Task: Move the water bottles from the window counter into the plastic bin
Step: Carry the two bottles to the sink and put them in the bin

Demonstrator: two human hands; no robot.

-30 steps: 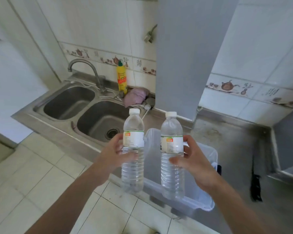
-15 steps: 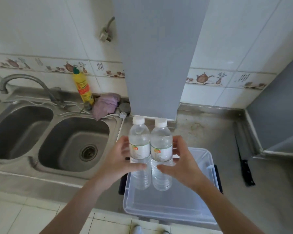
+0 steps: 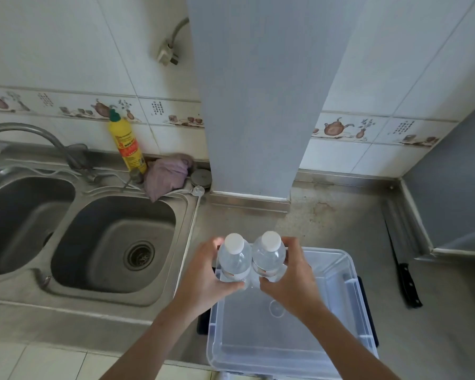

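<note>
Two clear water bottles with white caps stand upright side by side at the far left corner inside the clear plastic bin (image 3: 359, 319). My left hand (image 3: 203, 281) grips the left bottle (image 3: 234, 256) around its body. My right hand (image 3: 294, 278) grips the right bottle (image 3: 269, 252) the same way. The bottles touch each other. Their lower parts are hidden by my fingers and the bin wall. The rest of the bin's floor is bare.
The bin sits on a steel counter (image 3: 340, 220) right of a double sink (image 3: 113, 242). A yellow detergent bottle (image 3: 126, 145) and a purple cloth (image 3: 167, 174) are behind the sink. A black-handled knife (image 3: 407, 283) lies to the right. A grey pillar (image 3: 252, 105) rises behind.
Both hands have lowered the two bottles down into the bin's far left corner. The view has tipped downward and closer to the counter.
</note>
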